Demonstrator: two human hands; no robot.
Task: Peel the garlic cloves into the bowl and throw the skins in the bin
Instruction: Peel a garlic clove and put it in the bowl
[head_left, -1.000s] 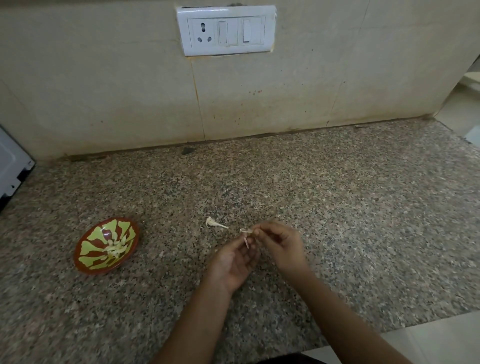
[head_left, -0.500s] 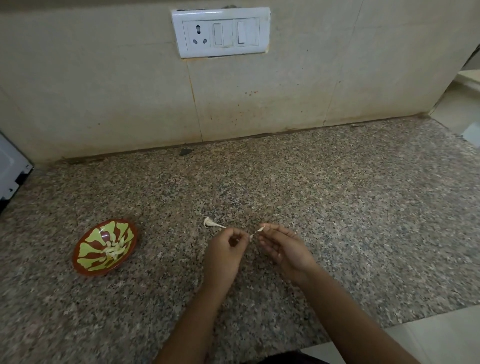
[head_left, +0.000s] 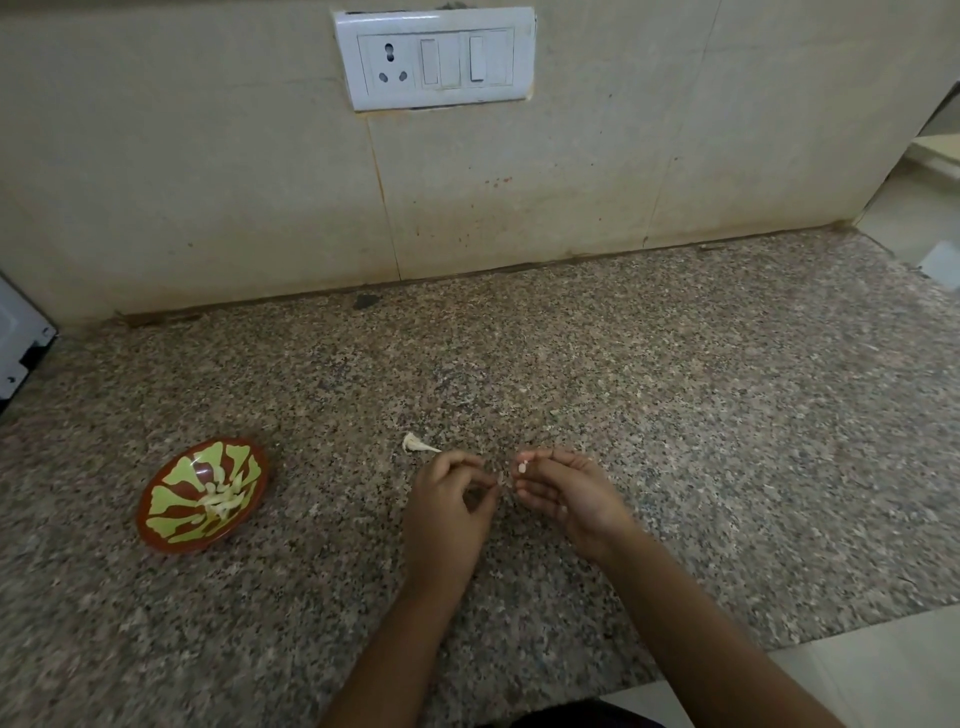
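The right hand (head_left: 566, 493) pinches a small pale garlic clove (head_left: 523, 467) at its fingertips. The left hand (head_left: 447, 499), just opposite, has its fingers curled tight, though I can't tell whether on skin. The bowl (head_left: 171, 501) sits well out past the left hand, the nearer one, and a loose skin (head_left: 418, 444) lies just beyond its knuckles.

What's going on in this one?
A person is peeling garlic over a counter. The right hand pinches a small white garlic bit. The left hand is curled close beside it, and whether it holds skin is unclear. A scrap lies on the counter just beyond the left hand. The bowl to the left holds peeled cloves. No bin is in view.
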